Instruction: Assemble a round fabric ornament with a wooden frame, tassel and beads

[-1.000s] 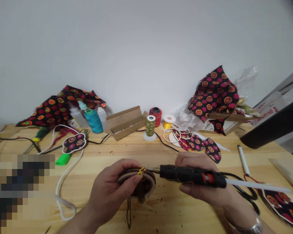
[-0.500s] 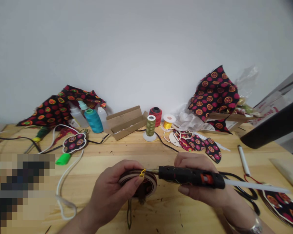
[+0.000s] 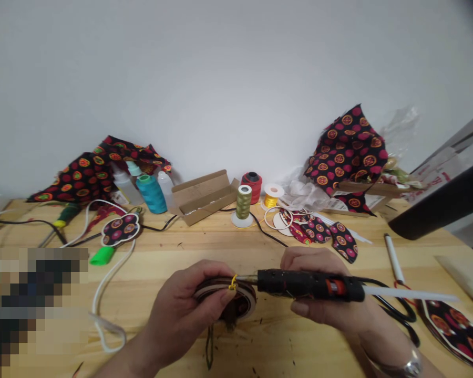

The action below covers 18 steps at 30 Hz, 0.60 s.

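Observation:
Pinched in my left hand (image 3: 193,307) is a round, dark fabric-covered piece (image 3: 247,303) with a pale rim. A yellow cord loop (image 3: 233,282) sits at its top edge, right by my thumb. A dark tassel-like end and a thin cord hang below the piece. My right hand (image 3: 319,310) is wrapped round a black hot glue gun (image 3: 295,283), with a white glue stick (image 3: 410,294) poking out of its back. The gun's metal nozzle (image 3: 247,278) points left and meets the yellow cord at the rim; whether glue is coming out I cannot make out.
Across the back stand a teal thread cone (image 3: 152,194), an open cardboard box (image 3: 208,197), green thread (image 3: 243,203), red thread (image 3: 252,186) and yellow cord (image 3: 271,196). Patterned fabric pieces (image 3: 343,241) lie right of centre. A black cable (image 3: 394,315) curls beside my right wrist.
Both hands, with the round piece and the glue gun, have shifted very slightly right. The nozzle stays at the yellow cord, and both grips are unchanged.

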{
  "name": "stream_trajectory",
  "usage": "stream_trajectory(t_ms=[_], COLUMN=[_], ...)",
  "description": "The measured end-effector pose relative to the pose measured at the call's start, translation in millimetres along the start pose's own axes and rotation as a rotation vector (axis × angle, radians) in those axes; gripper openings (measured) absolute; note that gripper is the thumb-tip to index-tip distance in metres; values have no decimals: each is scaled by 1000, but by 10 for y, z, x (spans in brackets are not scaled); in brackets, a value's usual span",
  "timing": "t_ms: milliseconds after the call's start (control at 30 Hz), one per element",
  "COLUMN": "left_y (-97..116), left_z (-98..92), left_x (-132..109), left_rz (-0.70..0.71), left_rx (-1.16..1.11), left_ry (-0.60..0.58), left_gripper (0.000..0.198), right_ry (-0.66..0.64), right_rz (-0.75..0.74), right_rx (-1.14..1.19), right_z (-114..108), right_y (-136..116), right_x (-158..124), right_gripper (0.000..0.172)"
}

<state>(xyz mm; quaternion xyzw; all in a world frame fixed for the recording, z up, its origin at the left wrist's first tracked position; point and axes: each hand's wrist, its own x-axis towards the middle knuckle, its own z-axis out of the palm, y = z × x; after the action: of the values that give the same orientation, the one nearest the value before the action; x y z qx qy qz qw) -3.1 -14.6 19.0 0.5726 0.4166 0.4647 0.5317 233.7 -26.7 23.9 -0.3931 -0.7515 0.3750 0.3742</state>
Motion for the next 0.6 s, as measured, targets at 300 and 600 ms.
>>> stream_trajectory(t_ms=[300, 600], left_y=[-33, -18], left_z=[-31, -23], left_x=[8, 0], left_rz=[35, -11], left_rx=[8, 0], left_ry=[-27, -37], left_gripper=[10, 6], right_ry=[-2, 34], right_rz=[18, -10], right_rx=[37, 122], right_z=[-34, -23], right_y=[-11, 22], right_x=[12, 53], right_gripper=[33, 34])
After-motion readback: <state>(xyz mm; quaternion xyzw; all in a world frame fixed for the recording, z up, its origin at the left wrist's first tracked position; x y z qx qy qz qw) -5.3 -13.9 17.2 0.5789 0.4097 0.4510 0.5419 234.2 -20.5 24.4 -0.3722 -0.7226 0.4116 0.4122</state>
